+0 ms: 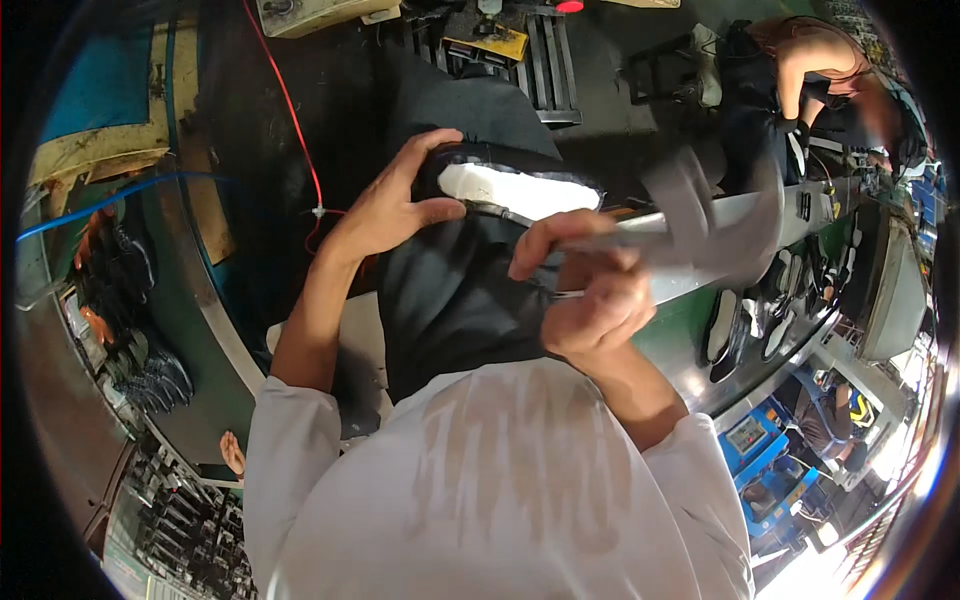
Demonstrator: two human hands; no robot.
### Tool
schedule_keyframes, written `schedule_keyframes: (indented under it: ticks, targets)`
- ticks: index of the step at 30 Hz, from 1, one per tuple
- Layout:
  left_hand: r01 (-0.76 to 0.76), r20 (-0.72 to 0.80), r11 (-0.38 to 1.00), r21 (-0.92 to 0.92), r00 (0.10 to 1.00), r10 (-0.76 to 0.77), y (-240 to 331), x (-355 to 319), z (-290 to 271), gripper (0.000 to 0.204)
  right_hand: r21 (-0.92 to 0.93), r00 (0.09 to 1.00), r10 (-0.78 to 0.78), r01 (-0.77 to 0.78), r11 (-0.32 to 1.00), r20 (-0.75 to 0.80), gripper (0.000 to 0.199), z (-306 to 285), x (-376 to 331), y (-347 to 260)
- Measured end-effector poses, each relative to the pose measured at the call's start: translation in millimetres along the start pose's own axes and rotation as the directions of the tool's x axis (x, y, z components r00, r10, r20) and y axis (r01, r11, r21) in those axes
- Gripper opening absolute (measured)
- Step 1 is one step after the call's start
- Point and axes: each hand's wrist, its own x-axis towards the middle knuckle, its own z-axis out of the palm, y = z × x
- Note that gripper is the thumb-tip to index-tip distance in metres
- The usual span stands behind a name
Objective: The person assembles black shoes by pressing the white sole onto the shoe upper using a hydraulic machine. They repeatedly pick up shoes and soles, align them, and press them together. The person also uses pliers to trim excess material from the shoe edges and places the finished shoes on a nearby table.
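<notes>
My left hand [385, 210] grips one end of a black shoe [518, 190] lying bottom up over my dark-clad lap, its white underside facing me. The thumb lies along the near edge and the fingers wrap over the far side. My right hand [598, 295] is closed around a grey metal hand tool [705, 225] just right of the shoe. Motion smears the broad, curved head of that tool, so its exact kind cannot be made out. The tool appears apart from the shoe.
Several shoes [730, 330] lie on a green, metal-edged conveyor [690, 375] to my right. More dark shoes [150, 375] stand at the left. A red cable [290, 110] hangs ahead. Another person [815, 60] bends over work at upper right. A blue machine [750, 440] stands behind the conveyor.
</notes>
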Motion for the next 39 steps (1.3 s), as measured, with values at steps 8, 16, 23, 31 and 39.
schedule_keyframes:
  ticks: [8, 16, 23, 31, 39]
  targets:
    - [0.063, -0.05, 0.998, 0.019, 0.997, -0.062, -4, -6, -10, 0.09, -0.51, 0.949, 0.275, -0.162, 0.845, 0.153, 0.035, -36, 18, 40]
    - [0.031, -0.326, 0.971, -0.237, 0.939, -0.11, 0, 5, 22, 0.074, -0.242, 0.787, 0.6, -0.56, 0.793, 0.143, 0.046, -66, -2, 121]
    - [0.046, -0.29, 0.959, -0.279, 0.948, -0.13, 6, 55, 61, 0.078, -0.096, 0.838, 0.546, -0.544, 0.834, -0.009, 0.032, -8, -54, 52]
    - [0.057, -0.129, 0.925, -0.375, 0.985, -0.113, -19, 62, 71, 0.085, 0.08, 0.922, 0.384, -0.38, 0.922, -0.045, 0.041, -83, 25, 52]
    - [0.026, -0.152, 0.936, -0.352, 0.985, -0.084, -23, 67, 64, 0.085, -0.183, 0.845, 0.495, -0.464, 0.867, 0.201, 0.049, -63, 71, 98]
